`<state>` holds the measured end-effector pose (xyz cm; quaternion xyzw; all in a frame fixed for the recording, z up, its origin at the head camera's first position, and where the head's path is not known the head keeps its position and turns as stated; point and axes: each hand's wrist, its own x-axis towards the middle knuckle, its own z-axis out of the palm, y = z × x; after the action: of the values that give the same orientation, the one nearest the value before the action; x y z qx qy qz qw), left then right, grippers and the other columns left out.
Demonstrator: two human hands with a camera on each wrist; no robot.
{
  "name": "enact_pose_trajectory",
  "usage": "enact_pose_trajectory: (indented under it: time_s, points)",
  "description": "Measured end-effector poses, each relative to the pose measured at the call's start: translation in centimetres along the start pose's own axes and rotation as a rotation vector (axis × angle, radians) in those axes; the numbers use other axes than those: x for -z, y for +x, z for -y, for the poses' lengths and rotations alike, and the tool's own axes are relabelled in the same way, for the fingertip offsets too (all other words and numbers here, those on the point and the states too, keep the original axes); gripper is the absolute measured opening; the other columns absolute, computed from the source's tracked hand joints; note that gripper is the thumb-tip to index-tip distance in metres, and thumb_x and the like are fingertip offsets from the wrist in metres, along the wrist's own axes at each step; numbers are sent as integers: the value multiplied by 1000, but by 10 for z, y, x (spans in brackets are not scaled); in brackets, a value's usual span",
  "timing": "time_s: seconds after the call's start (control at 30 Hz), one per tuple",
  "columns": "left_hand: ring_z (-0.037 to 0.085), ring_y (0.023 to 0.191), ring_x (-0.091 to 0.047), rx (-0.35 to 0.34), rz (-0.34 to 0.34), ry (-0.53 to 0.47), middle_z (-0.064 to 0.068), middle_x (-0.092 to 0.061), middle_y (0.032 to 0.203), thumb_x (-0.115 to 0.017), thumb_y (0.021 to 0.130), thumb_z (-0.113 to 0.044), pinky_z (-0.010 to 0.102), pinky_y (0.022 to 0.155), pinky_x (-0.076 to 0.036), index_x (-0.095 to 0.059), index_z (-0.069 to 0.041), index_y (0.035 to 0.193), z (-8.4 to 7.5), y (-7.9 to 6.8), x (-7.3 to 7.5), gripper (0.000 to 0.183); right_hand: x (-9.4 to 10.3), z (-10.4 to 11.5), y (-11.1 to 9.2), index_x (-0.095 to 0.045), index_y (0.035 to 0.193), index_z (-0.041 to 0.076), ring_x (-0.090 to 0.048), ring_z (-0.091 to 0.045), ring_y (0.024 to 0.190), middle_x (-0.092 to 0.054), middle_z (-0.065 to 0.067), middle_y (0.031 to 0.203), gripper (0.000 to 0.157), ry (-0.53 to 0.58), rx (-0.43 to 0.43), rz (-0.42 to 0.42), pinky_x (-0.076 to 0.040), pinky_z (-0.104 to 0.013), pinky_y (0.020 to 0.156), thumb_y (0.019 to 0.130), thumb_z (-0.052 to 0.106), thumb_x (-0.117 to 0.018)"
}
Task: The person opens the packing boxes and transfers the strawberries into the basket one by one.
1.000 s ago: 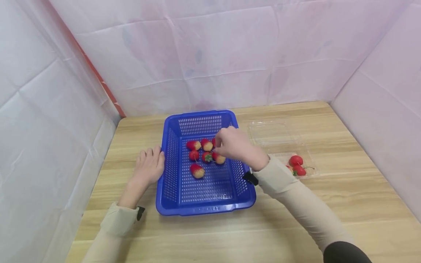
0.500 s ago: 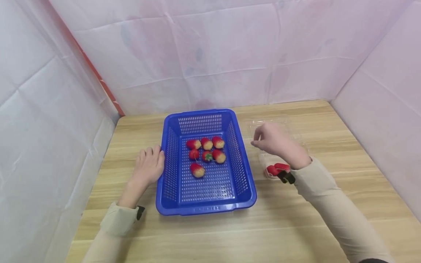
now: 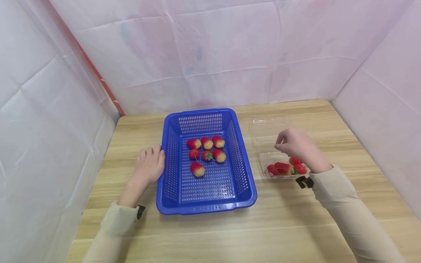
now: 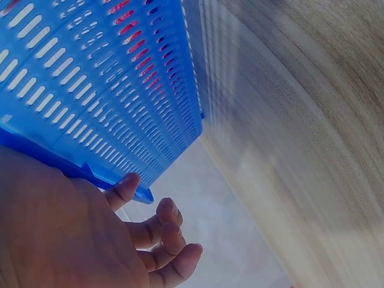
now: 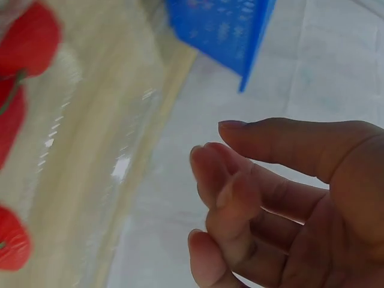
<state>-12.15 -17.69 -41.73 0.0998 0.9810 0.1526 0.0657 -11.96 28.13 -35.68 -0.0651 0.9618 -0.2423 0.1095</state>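
My left hand [image 3: 150, 164] rests at the left rim of a blue plastic basket [image 3: 206, 209], its fingers loosely bent. In the left wrist view the thumb [image 4: 124, 189] lies along the basket's rim, with the other fingers off it. My right hand [image 3: 298, 147], holding nothing, hovers over a clear plastic clamshell box [image 3: 268, 160]. A gap shows between its thumb [image 5: 270, 137] and bent fingers in the right wrist view. Several small red fruits [image 3: 273, 169] lie in the box's near part. Inside the basket are several red-and-yellow fruits [image 3: 197, 170], a red round fruit with a stem [image 3: 194, 153] and a green-leaved strawberry [image 3: 207, 155].
The clamshell's lid [image 3: 263, 128] lies folded back toward the rear of the wooden table [image 3: 223, 239]. Pale sheets [image 3: 223, 54] hang behind the table and on both sides. Black straps sit at both wrists, over beige sleeves [image 3: 335, 193].
My right hand has moved right, from over the fruits in the basket to above the clear box. The left hand has stayed at the rim.
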Motion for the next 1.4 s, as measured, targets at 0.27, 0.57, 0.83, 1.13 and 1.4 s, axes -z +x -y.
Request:
enact_pose_trajectory:
  time_s: [0.27, 0.57, 0.83, 1.13, 1.4]
  points:
    - [35, 86, -37, -3, -10, 1, 16, -42, 95, -15, 107, -34, 43, 72, -31, -40, -5, 115, 0, 0, 0, 39, -10, -37, -13, -68, 87, -10, -64, -29, 68, -68, -19, 80, 15, -53, -68, -13, -50, -53, 71, 82, 2, -63]
    - [35, 87, -37, 11, -2, -5, 17, -43, 96, -14, 107, -36, 43, 72, -31, -39, -6, 115, 2, 0, -1, 40, -38, -65, -23, -52, 61, 5, -47, -27, 56, -47, -8, 59, 17, -150, -139, -187, -35, -38, 49, 77, 6, -60]
    - [35, 87, -37, 8, 0, -10, 17, -43, 97, -13, 107, -36, 43, 72, -31, -40, -6, 117, 1, 0, 1, 41, -57, -71, -26, -43, 59, 10, -42, -23, 52, -42, -6, 57, 31, -156, -198, -211, -31, -35, 44, 83, 12, -63]
    - [35, 86, -37, -1, -5, -5, 17, -42, 95, -15, 107, -34, 43, 72, -31, -39, -5, 116, -1, 1, 1, 39, -61, -70, -21, -67, 84, -6, -57, -34, 67, -64, -23, 78, 10, -110, -159, -225, -48, -50, 57, 82, 3, -67]
    - [35, 87, -36, 7, 15, -14, 16, -42, 96, -14, 107, -35, 43, 74, -31, -39, -6, 117, -3, 0, 2, 39, -64, -73, -18, -66, 100, -12, -59, -39, 76, -65, -28, 89, 23, -56, -148, -218, -50, -54, 69, 79, -3, -66]
